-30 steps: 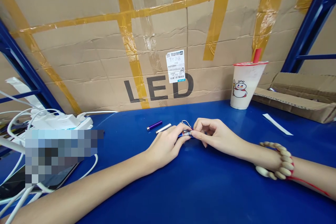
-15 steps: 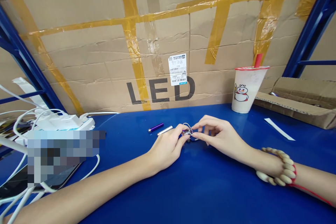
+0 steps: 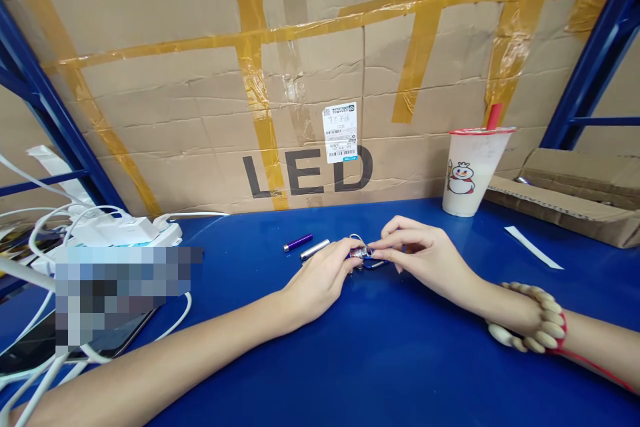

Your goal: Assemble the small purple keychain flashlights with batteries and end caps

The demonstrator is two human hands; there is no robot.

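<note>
- Big cardboard box [image 3: 190,113] upright along back, LED printed low; partly behind cup.
- Blue table [image 3: 400,347] below, near edge cut off.
- Left hand [image 3: 315,283] clamped on short metal tube [image 3: 360,253], just above table; much of tube hidden under fingers.
- Right hand [image 3: 427,250] at tube's open end, thumb and fingertip close together; cannot tell if gripping.
- Open carton [image 3: 575,213] at far right, cut off by frame; contents hard to make out.
- Cup [image 3: 473,173] upright, red straw, beside carton.
- Phone [image 3: 125,337] at left, mostly covered by pixel patch and cables.
- Silver tube [image 3: 315,250] and purple tube [image 3: 298,243] side by side, both slanting up to the right; silver one's near end close to left hand.
- Short metal tube: long axis roughly sideways, open end toward right hand.
</note>
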